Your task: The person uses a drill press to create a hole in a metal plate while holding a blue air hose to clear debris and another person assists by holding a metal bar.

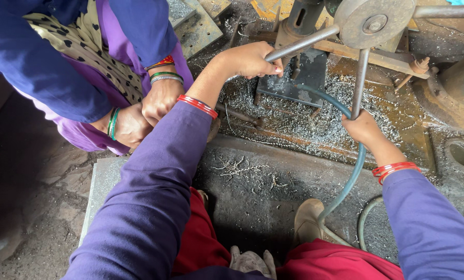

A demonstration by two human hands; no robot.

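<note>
hose [352, 176] | metal shavings [294, 124] | co-worker's clasped hands [146, 111] | steel plate [294, 83], possibly

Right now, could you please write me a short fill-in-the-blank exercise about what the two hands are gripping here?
1. The left hand and right hand each grip a metal ____ of the hub.
2. A blue-green ____ curves down past the right hand.
3. Silvery metal ____ litter the machine table.

Missing words: spoke; hose; shavings
</note>
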